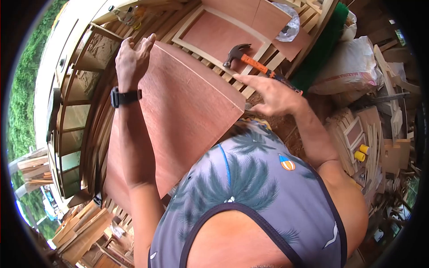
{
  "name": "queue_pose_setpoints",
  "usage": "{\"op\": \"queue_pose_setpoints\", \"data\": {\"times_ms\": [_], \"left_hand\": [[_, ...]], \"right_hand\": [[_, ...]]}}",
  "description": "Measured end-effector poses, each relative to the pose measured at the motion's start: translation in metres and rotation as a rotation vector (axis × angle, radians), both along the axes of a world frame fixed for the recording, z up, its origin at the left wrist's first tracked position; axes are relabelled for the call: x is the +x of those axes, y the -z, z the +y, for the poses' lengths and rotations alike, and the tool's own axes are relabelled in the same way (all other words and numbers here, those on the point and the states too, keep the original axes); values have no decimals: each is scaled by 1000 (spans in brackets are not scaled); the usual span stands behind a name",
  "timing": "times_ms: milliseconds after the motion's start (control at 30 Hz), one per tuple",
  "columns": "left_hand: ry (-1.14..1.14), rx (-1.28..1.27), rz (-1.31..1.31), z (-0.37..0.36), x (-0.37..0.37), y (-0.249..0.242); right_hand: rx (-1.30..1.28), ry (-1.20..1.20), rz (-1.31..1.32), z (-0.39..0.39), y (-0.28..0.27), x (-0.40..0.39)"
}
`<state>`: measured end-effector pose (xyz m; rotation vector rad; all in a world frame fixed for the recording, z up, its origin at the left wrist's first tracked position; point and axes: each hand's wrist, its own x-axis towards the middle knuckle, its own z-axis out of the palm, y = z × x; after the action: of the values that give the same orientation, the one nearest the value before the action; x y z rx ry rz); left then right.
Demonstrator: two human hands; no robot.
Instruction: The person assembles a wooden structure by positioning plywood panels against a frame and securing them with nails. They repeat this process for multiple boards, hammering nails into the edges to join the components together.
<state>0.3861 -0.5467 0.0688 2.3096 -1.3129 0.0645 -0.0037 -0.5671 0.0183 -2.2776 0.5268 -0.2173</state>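
Note:
A large reddish plywood panel (178, 102) lies slanted in front of my body, with a thin pale strip along its far edge. My left hand (134, 58), a dark watch (125, 97) on its wrist, is at the panel's far left corner; its fingers are bent and apart, and I see nothing in them. Beside the panel's right corner, my right hand (275, 94) has its fingers stretched out, the thumb close to that corner. Just beyond these fingers, a claw hammer (254, 64) with an orange and black handle rests over the wooden slats.
A framed plywood panel (219, 35) lies on the slats at the back, near a clear plastic bag (288, 22). Glass bottles (127, 18) are at the far left. A white sack (348, 67) and yellow cylinders (361, 152) stand on the right, among wood scraps.

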Motion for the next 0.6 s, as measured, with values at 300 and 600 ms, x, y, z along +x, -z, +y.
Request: {"op": "queue_pose_setpoints", "data": {"times_ms": [300, 600], "left_hand": [[65, 114, 148, -15, 17, 13], [51, -30, 86, -7, 10, -8]], "right_hand": [[-168, 235, -472, 48, 51, 52], [-115, 311, -308, 58, 47, 48]]}}
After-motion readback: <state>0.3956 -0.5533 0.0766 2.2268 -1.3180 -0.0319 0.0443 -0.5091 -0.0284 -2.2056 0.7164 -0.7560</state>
